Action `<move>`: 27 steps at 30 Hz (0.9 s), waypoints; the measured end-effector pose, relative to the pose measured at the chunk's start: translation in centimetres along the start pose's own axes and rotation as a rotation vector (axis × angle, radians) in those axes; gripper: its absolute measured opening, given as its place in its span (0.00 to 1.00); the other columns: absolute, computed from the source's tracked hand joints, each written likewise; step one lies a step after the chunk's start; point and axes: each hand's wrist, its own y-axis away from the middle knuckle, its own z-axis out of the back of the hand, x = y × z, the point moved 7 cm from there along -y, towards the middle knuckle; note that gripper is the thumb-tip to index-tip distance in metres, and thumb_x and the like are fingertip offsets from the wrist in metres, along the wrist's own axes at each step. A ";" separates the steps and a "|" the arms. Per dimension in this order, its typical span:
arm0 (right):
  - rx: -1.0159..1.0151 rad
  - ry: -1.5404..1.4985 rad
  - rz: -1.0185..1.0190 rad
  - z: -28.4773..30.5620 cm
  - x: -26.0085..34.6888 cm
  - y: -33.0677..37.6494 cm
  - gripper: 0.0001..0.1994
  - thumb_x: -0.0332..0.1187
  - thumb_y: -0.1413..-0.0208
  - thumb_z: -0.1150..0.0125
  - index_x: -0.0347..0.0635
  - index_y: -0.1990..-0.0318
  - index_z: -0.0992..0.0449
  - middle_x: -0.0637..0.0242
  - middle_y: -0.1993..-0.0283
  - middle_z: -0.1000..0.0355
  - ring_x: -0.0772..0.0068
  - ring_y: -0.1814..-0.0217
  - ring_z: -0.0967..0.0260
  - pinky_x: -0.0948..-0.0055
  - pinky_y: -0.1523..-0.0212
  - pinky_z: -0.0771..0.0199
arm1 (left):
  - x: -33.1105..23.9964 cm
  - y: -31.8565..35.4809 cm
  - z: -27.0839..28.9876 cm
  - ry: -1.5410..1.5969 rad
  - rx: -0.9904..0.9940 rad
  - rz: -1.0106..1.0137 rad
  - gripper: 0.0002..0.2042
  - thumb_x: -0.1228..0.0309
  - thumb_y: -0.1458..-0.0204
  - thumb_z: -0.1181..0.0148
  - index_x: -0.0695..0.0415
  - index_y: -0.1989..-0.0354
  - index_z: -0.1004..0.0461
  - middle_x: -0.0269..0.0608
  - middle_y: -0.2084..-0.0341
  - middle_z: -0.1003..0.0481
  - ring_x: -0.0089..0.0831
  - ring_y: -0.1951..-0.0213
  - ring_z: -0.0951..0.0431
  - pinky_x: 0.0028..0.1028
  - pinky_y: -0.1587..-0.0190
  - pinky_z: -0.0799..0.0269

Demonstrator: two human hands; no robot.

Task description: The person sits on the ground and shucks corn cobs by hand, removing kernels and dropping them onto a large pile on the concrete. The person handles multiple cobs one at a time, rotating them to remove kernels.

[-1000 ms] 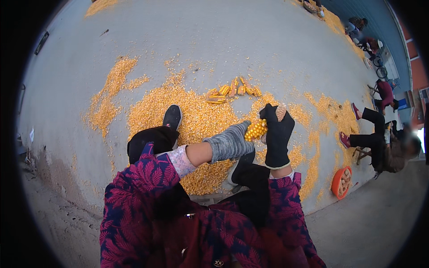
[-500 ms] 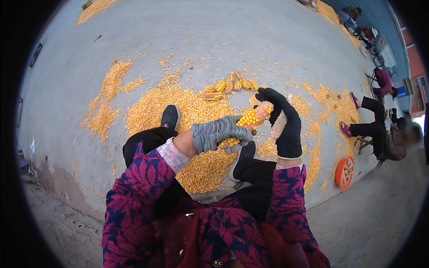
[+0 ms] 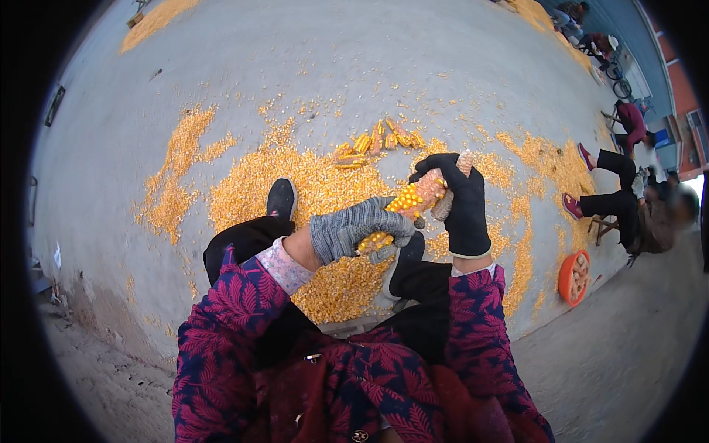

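Note:
My left hand, in a grey knitted glove, is closed around a partly shelled ear of corn. Yellow kernels still cover parts of the ear, while the stretch towards my right hand is stripped and pinkish. My right hand, in a black glove, grips a bare corncob, whose pale tip sticks out above the fingers. This cob lies against the stripped end of the ear; the glove hides their exact contact. Beneath both hands spreads a pile of loose kernels.
Several partly shelled ears lie just beyond the pile. An orange basin holding pale cobs stands at the right. Nearby, a person sits on a low stool, with others farther back. My shoe rests at the pile's left.
My right hand has closed in on the ear, its fingers curling lower. The bare cob has tilted, its tip now showing above the glove. My left hand keeps its hold.

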 end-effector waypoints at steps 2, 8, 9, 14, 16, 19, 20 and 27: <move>-0.008 -0.264 -0.020 -0.7 0.0 0.1 0.20 0.41 0.45 0.53 0.31 0.57 0.30 0.55 0.59 0.29 0.64 0.57 0.30 0.67 0.53 0.31 | -0.4 -0.1 -0.3 0.091 0.026 0.008 0.12 0.64 0.47 0.52 0.61 0.68 0.32 0.34 0.86 0.35 0.20 0.86 0.36 0.19 0.82 0.40; 0.056 0.037 0.185 -1.6 1.7 0.8 0.18 0.38 0.46 0.49 0.35 0.52 0.31 0.60 0.52 0.31 0.66 0.49 0.34 0.68 0.48 0.37 | -1.3 -0.1 0.1 -0.254 -0.050 -0.188 0.07 0.69 0.47 0.49 0.59 0.65 0.33 0.35 0.82 0.32 0.21 0.84 0.32 0.19 0.80 0.36; 0.051 0.159 0.229 -2.0 1.8 0.9 0.17 0.36 0.47 0.46 0.36 0.53 0.30 0.62 0.53 0.30 0.68 0.50 0.34 0.69 0.49 0.37 | 0.1 -0.2 0.7 -0.032 -0.196 0.056 0.08 0.70 0.49 0.47 0.58 0.63 0.34 0.35 0.80 0.31 0.22 0.83 0.31 0.19 0.79 0.35; -0.243 0.198 -0.031 0.4 -1.9 -0.7 0.09 0.34 0.52 0.41 0.35 0.74 0.26 0.68 0.81 0.30 0.80 0.78 0.33 0.77 0.75 0.35 | 2.7 -0.4 1.5 -0.077 -0.359 0.260 0.15 0.71 0.55 0.41 0.62 0.60 0.35 0.37 0.79 0.30 0.23 0.81 0.29 0.22 0.83 0.34; -0.262 0.019 -0.137 1.8 -2.1 -0.7 0.09 0.34 0.52 0.42 0.36 0.74 0.25 0.67 0.78 0.29 0.78 0.76 0.32 0.77 0.74 0.34 | 2.1 -0.3 0.7 0.039 -0.285 0.256 0.16 0.68 0.52 0.43 0.63 0.58 0.35 0.37 0.80 0.31 0.22 0.84 0.31 0.22 0.83 0.35; -0.126 -0.127 -0.103 1.8 -0.3 -0.2 0.18 0.42 0.49 0.46 0.35 0.59 0.26 0.63 0.60 0.28 0.70 0.59 0.30 0.71 0.56 0.31 | 0.6 -0.3 -0.2 0.228 -0.098 0.043 0.18 0.63 0.49 0.48 0.65 0.56 0.35 0.38 0.81 0.33 0.22 0.86 0.33 0.22 0.83 0.35; -0.077 -0.171 -0.024 1.1 0.6 0.1 0.21 0.43 0.48 0.49 0.35 0.54 0.30 0.60 0.54 0.31 0.68 0.51 0.33 0.70 0.51 0.34 | 1.0 -0.3 -0.6 0.483 -0.096 0.134 0.19 0.61 0.47 0.53 0.66 0.55 0.36 0.40 0.82 0.33 0.23 0.88 0.34 0.22 0.87 0.37; 0.158 -0.190 0.090 -3.0 2.0 1.4 0.17 0.35 0.48 0.47 0.32 0.55 0.29 0.58 0.60 0.29 0.69 0.58 0.31 0.70 0.55 0.33 | 1.2 0.5 -3.9 0.919 0.156 0.322 0.19 0.62 0.48 0.52 0.66 0.55 0.37 0.45 0.84 0.33 0.25 0.91 0.36 0.20 0.93 0.41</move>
